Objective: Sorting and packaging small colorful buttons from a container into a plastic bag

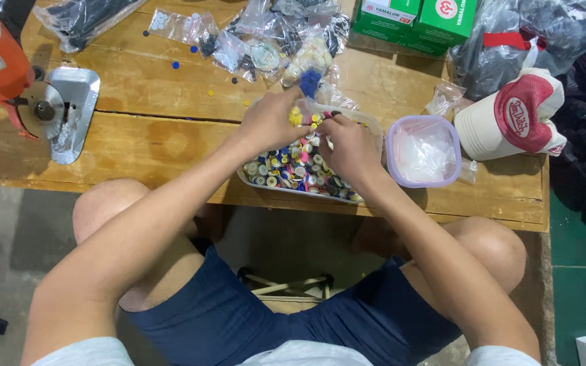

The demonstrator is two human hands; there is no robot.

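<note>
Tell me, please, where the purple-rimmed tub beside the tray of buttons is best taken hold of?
Probably by the right-hand rim of the purple-rimmed tub, coming from above with the right hand. It stands upright and open, the rim is bare all round, and that side faces clear wood, while the tray of buttons crowds its left.

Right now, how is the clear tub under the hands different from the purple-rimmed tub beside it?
The clear tub is full of mixed, many-coloured buttons; the purple-rimmed tub shows only something white inside. Both hands, left hand and right hand, are over the clear tub; the purple-rimmed tub is untouched. The clear tub looks longer and wider; the purple-rimmed one is squarer. Both sit near the front edge of the wooden table.
</note>
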